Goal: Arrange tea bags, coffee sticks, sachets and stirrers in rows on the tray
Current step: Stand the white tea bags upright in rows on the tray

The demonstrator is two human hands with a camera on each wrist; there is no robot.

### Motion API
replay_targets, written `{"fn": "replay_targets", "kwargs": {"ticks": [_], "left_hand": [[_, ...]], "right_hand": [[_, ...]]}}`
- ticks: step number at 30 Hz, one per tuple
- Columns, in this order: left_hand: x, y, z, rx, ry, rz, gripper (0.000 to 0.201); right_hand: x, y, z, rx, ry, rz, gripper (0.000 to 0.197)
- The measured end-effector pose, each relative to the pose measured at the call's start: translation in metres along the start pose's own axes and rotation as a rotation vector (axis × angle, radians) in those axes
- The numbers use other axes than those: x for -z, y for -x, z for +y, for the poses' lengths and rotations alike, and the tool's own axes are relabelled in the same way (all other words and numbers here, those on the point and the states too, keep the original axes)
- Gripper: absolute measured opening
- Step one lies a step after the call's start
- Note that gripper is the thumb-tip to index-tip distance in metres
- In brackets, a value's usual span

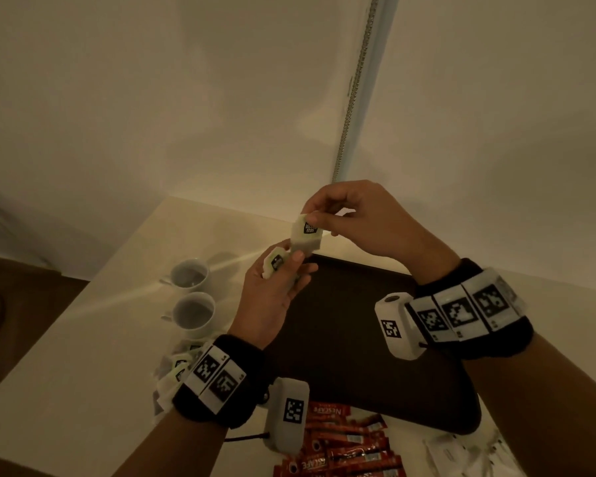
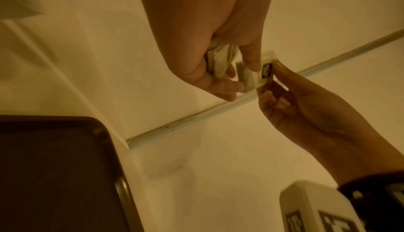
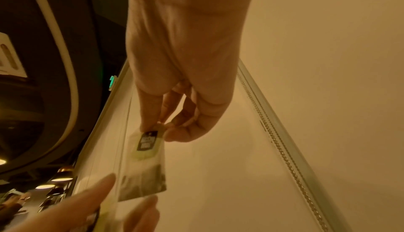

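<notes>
A: A single tea bag (image 1: 306,235) is pinched at its top edge by the right hand (image 1: 358,218), held in the air above the 12 o'clock edge of the dark tray (image 1: 358,356).

B: And the left hand (image 1: 276,287)?

A: A small bunch of tea bags (image 1: 275,262) is gripped in its curled fingers, and the lower end of the single bag is touched by its fingertips.

B: What could be lost here?

A: The bags may be stuck together; if the one is pulled sharply, others could be dragged out and dropped.

B: Anything near?

A: Two cups (image 1: 191,294) stand at 9 o'clock of the tray, coffee sticks (image 1: 344,445) lie at 6 o'clock. The cups could be knocked if a falling bag is snatched at.

B: The tray itself?

A: No rows are seen on its visible part yet.
</notes>
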State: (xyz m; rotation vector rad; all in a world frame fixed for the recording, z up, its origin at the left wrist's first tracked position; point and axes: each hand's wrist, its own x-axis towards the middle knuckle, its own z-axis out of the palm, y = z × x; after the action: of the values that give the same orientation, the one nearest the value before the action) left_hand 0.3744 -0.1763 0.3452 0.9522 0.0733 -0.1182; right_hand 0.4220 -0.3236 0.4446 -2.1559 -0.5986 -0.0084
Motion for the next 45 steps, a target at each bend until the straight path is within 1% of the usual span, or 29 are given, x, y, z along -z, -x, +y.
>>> {"fn": "replay_targets", "kwargs": {"ticks": [3, 5, 8, 10, 12, 15, 17, 21, 23, 26, 33, 40, 42, 43, 44, 45], "left_hand": [[0.021, -0.007, 0.002, 0.047, 0.066, 0.125, 0.020], [0.036, -0.014, 0.007, 0.088, 0.070, 0.167, 0.024], [0.048, -0.027, 0.017, 0.128, 0.068, 0.170, 0.026], [0.051, -0.036, 0.024, 0.142, 0.119, 0.179, 0.028], [0.052, -0.044, 0.030, 0.156, 0.178, 0.182, 0.034], [0.053, -0.051, 0.037, 0.178, 0.259, 0.186, 0.043], [0.055, -0.053, 0.040, 0.181, 0.316, 0.186, 0.049], [0.063, -0.056, 0.040, 0.186, 0.364, 0.196, 0.059], [0.067, -0.056, 0.038, 0.200, 0.369, 0.208, 0.060], [0.072, -0.057, 0.035, 0.217, 0.358, 0.229, 0.060], [0.076, -0.058, 0.026, 0.263, 0.361, 0.231, 0.063], [0.076, -0.060, 0.018, 0.304, 0.308, 0.229, 0.064], [0.077, -0.061, 0.015, 0.335, 0.291, 0.222, 0.067], [0.077, -0.061, 0.014, 0.355, 0.283, 0.216, 0.069], [0.077, -0.062, 0.014, 0.375, 0.276, 0.210, 0.070], [0.076, -0.063, 0.013, 0.394, 0.274, 0.208, 0.072]], "right_hand": [[-0.005, -0.006, 0.024, -0.054, 0.005, 0.039, 0.009], [-0.015, -0.012, 0.053, -0.149, 0.008, 0.028, 0.011], [-0.042, -0.021, 0.103, -0.299, 0.070, -0.038, 0.015], [-0.063, -0.029, 0.133, -0.390, 0.098, -0.096, 0.017], [-0.084, -0.036, 0.158, -0.470, 0.106, -0.152, 0.017], [-0.105, -0.045, 0.188, -0.496, 0.143, -0.213, 0.015], [-0.114, -0.050, 0.203, -0.501, 0.162, -0.180, 0.015], [-0.123, -0.064, 0.224, -0.533, 0.155, -0.032, 0.013], [-0.124, -0.071, 0.232, -0.543, 0.147, 0.034, 0.012], [-0.125, -0.078, 0.240, -0.552, 0.164, 0.077, 0.011], [-0.130, -0.088, 0.256, -0.570, 0.199, 0.085, 0.011], [-0.128, -0.090, 0.258, -0.604, 0.185, 0.124, 0.014], [-0.122, -0.092, 0.245, -0.572, 0.149, 0.185, 0.016], [-0.118, -0.095, 0.231, -0.528, 0.098, 0.216, 0.016], [-0.113, -0.097, 0.213, -0.463, 0.034, 0.218, 0.017], [-0.107, -0.099, 0.192, -0.381, -0.022, 0.179, 0.017]]}}
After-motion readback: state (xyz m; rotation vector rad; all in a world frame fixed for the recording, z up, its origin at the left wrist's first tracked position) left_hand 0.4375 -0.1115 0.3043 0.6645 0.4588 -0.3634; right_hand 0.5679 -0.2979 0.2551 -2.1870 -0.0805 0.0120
